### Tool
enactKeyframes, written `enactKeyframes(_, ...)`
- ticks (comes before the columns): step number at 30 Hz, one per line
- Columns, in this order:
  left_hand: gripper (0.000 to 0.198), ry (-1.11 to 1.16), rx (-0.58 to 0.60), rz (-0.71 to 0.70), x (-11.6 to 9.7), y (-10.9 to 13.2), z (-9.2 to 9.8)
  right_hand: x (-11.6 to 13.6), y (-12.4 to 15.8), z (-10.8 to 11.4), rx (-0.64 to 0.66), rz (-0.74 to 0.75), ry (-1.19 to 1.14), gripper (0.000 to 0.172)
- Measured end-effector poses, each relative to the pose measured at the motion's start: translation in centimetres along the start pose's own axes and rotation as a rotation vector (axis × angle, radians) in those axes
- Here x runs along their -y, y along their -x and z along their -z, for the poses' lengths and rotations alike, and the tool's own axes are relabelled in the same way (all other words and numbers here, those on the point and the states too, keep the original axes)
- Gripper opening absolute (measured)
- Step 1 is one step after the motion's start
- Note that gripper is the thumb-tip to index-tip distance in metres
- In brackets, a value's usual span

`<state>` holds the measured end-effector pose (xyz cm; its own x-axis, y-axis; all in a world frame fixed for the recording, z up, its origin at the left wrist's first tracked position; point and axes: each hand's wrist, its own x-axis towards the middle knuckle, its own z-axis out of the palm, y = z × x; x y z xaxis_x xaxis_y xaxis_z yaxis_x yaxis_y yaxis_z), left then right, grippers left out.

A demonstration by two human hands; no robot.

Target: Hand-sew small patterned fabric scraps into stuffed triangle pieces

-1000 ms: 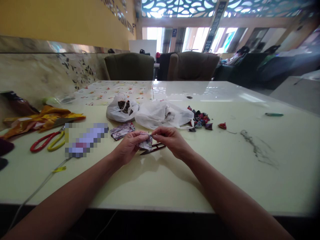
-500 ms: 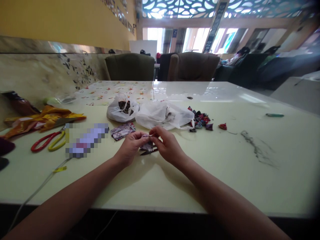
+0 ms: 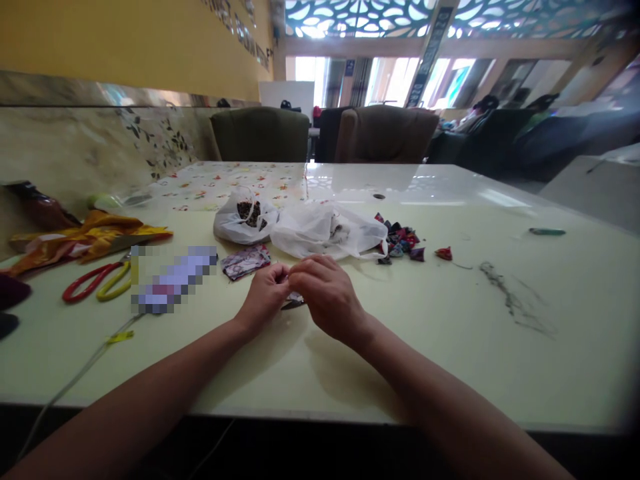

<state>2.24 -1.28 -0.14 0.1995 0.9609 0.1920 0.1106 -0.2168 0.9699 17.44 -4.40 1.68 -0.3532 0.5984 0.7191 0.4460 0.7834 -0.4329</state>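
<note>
My left hand is closed, thumb and forefinger pinched on a small piece of patterned cloth, mostly hidden behind the fingers. My right hand meets it from the right with curled fingers; what these grip is hidden. Small dark scissors lie on the table just under the hands. Folded patterned fabric rests left of my left hand. Beyond the hands sit a white plastic bag and an open bag of dark bits. Small colourful cloth pieces are heaped at the right.
Red and yellow-handled scissors, a blurred-out flat object with a cable and orange cloth lie left. Tangled thread and a green tool are right. Chairs stand behind the table; people sit far off.
My right hand has turned over and closed in front of the cloth, covering more of it. My left hand's fingers have shifted slightly.
</note>
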Motion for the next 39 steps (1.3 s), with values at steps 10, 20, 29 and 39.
enactKeyframes(10, 0.029, 0.273, -0.163, 0.24, 0.9, -1.8, 1.7, -3.7, -1.3, 6.0, -0.478, -0.484, -0.962, 0.022)
enactKeyframes(20, 0.03, 0.274, -0.278, 0.216, 1.6, -2.9, 2.4, -6.9, -1.0, 7.4, -0.803, -0.352, -0.777, 0.014)
enactKeyframes(29, 0.029, 0.298, -0.3, 0.227, 2.0, -3.1, 2.7, -6.8, -0.4, 6.8, -0.803, -0.318, -0.11, 0.01)
enactKeyframes(39, 0.03, 0.38, -0.126, 0.247, 0.8, -1.6, 1.2, -4.7, -0.5, 3.0, -0.245, -0.66, -0.406, 0.016)
